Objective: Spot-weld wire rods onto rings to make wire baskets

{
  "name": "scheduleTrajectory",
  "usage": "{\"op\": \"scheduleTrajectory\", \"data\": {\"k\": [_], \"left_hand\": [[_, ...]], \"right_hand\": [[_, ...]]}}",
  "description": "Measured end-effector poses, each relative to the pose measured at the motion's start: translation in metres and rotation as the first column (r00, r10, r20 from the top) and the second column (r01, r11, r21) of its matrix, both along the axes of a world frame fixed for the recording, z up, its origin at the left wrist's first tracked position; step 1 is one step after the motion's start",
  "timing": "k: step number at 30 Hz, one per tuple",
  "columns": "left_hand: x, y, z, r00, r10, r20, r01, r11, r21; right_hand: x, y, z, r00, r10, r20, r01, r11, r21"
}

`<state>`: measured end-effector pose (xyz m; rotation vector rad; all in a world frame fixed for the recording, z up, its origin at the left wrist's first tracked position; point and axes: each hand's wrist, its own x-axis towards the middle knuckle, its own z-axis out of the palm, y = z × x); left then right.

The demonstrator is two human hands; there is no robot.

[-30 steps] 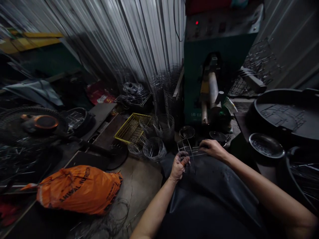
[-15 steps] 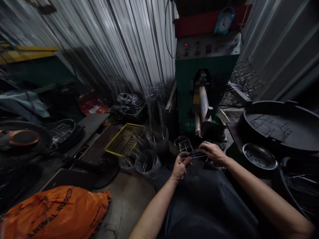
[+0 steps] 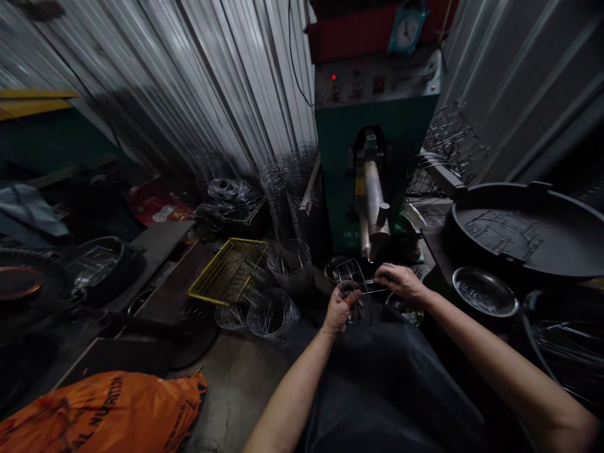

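The wire frame [image 3: 353, 275] is thin, bright steel – a small grid of rods, a rounded loop at its far end, so fine it half vanishes against the dark. It sits above the person's lap, over the black apron [image 3: 391, 390] and just below the tip of the rod [image 3: 372, 195] that sticks out of the green machine [image 3: 377, 132]. The left hand [image 3: 338, 311] is fisted round the near end, something orange at the thumb. The right hand [image 3: 400, 281] pinches the wires on the right side, fingers curled down on them.

Vs. a sec ago: same grip in both hands, but the frame is now closer to the rod tip, nearly under it. The head has tipped up too – the clock [image 3: 406, 30] on top of the machine is in plain sight, and the orange bag [image 3: 104, 409] has slid down to the bottom-left corner. The yellow basket [image 3: 226, 277] and the round wire cages [image 3: 274, 311] on the floor sit where they did, as do the bowl [image 3: 485, 292] and black tray [image 3: 528, 233] at right.
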<state>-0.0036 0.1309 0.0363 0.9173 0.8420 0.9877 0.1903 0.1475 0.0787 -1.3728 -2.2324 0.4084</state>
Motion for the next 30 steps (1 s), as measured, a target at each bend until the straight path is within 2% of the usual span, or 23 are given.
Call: {"op": "scheduleTrajectory", "data": {"k": [8, 13, 30], "left_hand": [[0.014, 0.011, 0.006, 0.998, 0.037, 0.057, -0.036, 0.999, -0.005], [0.023, 0.018, 0.005, 0.998, 0.046, 0.045, -0.047, 0.999, 0.02], [0.032, 0.03, 0.009, 0.996, 0.046, 0.075, -0.045, 0.999, -0.006]], "right_hand": [[0.012, 0.016, 0.0, 0.998, -0.012, 0.063, 0.002, 0.99, 0.143], [0.018, 0.027, -0.003, 0.999, -0.006, 0.045, -0.003, 0.977, 0.213], [0.024, 0.043, 0.008, 1.0, -0.014, -0.014, 0.015, 0.996, 0.091]]}}
